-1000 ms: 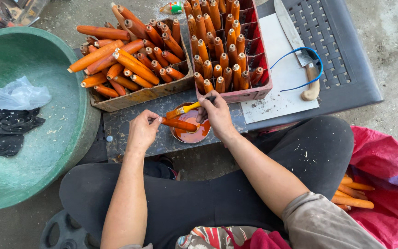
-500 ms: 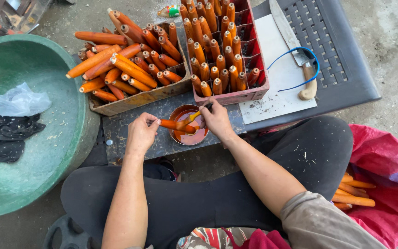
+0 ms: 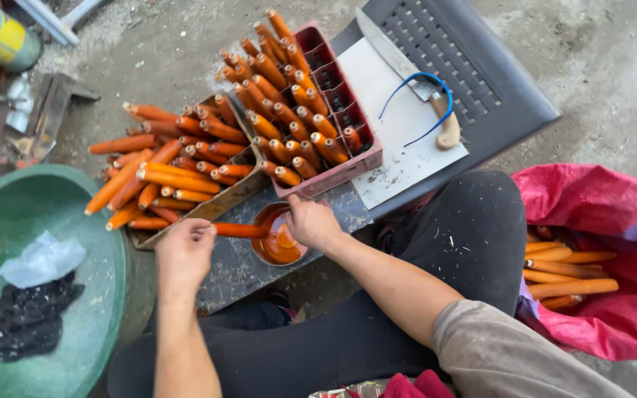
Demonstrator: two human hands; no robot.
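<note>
While the head view looks straight down, the green basin (image 3: pixel 75 243) sits far left, holding a black cloth (image 3: pixel 23 324) and a pale crumpled bag (image 3: pixel 42 258). Left hand (image 3: pixel 184 254) pinches one end of an orange stick (image 3: pixel 239 231), held level, its other end over the small orange-filled bowl (image 3: pixel 278 236). Right hand (image 3: pixel 312 221) is curled at the bowl's right rim; whether it grips anything, cannot tell. Behind: loose orange sticks in a cardboard tray (image 3: pixel 186 214), more upright in a red crate (image 3: pixel 348 125). Right: knife (image 3: pixel 407 70) on white sheet (image 3: pixel 399 140), red bag (image 3: pixel 599 258).
</note>
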